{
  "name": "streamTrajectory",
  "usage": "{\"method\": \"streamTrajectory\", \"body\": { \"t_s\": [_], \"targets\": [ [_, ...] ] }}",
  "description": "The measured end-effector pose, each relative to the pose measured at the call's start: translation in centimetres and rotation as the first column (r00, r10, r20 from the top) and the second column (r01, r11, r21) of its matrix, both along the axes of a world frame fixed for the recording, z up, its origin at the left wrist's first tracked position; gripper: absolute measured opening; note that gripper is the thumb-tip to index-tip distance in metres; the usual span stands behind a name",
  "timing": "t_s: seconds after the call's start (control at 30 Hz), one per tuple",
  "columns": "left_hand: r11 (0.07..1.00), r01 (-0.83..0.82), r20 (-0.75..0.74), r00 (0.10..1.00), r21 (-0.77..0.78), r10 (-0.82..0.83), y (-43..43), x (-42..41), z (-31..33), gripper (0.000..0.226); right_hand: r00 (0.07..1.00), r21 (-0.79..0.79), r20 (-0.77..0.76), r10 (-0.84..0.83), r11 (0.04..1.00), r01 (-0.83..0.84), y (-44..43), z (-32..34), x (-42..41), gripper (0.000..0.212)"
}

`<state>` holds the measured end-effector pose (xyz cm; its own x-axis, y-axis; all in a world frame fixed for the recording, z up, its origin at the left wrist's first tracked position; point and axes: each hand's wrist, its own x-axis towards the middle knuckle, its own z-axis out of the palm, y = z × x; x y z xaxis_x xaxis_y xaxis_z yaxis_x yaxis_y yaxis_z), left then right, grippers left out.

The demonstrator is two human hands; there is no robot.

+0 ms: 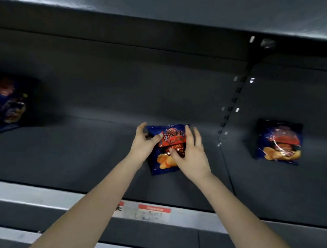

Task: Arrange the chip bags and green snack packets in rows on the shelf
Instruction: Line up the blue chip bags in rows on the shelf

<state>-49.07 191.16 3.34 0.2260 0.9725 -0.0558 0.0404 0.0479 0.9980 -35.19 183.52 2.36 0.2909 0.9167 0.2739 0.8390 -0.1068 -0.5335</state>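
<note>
Left hand [145,143] and right hand [191,155] hold "Potato Chips" bag [170,142].

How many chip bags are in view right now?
3. Left bag at the far left, blurred, may hide more; middle bag held by left hand and right hand; right bag stands at the right.
</note>
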Motion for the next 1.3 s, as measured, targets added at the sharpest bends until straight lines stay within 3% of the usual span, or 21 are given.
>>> {"method": "streamTrajectory", "body": {
  "t_s": [0.23,0.37,0.6,0.73,0.83,0.93,1.13,1.3],
  "targets": [
    [0.978,0.19,-0.005,0.982,0.085,-0.191,-2.9,7.7,0.5,0.051,0.956,0.019,0.132,-0.26,0.965,0.26,-3.5,0.0,4.2,0.105],
    [0.949,0.303,-0.013,0.953,0.09,-0.303,-4.6,11.6,0.6,0.038,0.928,0.034,0.126,-0.35,0.937,0.349,-6.2,-0.2,7.9,0.092],
    [0.883,0.448,-0.096,0.894,0.138,-0.438,-8.5,18.6,0.4,0.039,0.855,0.097,0.158,-0.494,0.869,0.485,-11.1,-0.6,14.2,0.08],
    [0.833,0.492,-0.474,0.814,0.253,-0.337,-9.7,21.8,-0.8,0.048,0.813,0.081,0.169,-0.557,0.83,0.552,-13.2,-0.6,17.6,0.079],
    [0.726,0.624,-0.809,0.565,0.29,-0.162,-10.2,23.6,-2.2,0.05,0.798,0.08,0.163,-0.581,0.813,0.576,-14.0,-0.6,19.7,0.078],
    [0.676,0.705,-0.924,0.371,0.215,-0.092,-10.5,24.7,-3.3,0.053,0.803,0.077,0.144,-0.579,0.815,0.574,-13.8,-0.4,21.4,0.075],
    [0.671,0.7,-0.927,0.373,0.247,-0.048,-10.3,24.9,-3.8,0.057,0.83,0.159,0.063,-0.555,0.826,0.541,-11.8,0.2,23.5,0.072],
    [0.68,0.69,-0.924,0.38,0.25,-0.046,-10.2,24.9,-4.0,0.057,0.819,0.034,0.142,-0.556,0.83,0.557,-10.3,-1.0,23.9,0.09]
  ]
}}
